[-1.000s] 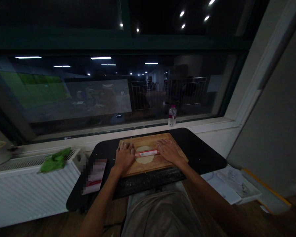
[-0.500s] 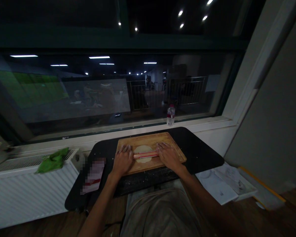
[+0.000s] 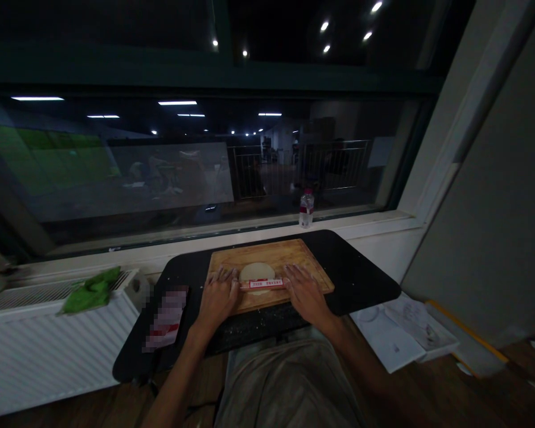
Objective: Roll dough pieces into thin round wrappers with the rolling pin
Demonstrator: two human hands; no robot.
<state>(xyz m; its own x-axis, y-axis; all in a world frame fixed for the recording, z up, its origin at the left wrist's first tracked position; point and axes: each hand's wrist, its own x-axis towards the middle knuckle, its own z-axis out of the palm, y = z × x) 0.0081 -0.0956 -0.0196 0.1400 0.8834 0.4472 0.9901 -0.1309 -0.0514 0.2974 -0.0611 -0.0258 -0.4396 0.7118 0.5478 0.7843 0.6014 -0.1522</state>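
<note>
Because its two ends are covered by the left hand (image 3: 218,291) and the right hand (image 3: 305,291), only the middle of the roller (image 3: 266,284), red and white, can be seen. It lies across the nearer part of the dough (image 3: 257,271), which rests flat around the centre of the board (image 3: 289,252). Both hands are palm down, with the fingers directed to the far edge of the board. About the grip I must be careful: the fingers look rather extended, but how closely they bend around the roller is hidden, so I cannot tell how far it is open. I would judge the roller to be stiff and quite light, and its round surface may turn easily; therefore the two ends are the proper places to hold it. The dough seems soft and thin, easy to tear, so flat fingers under its edge would suit it better than pinching. Around the board is the black tabletop (image 3: 356,273). To the left of the board lies what looks like a packet (image 3: 167,321), partly blurred; farther left, a green cloth (image 3: 91,292) rests on the radiator (image 3: 57,339). Beyond the board stands a bottle (image 3: 306,209).
</note>
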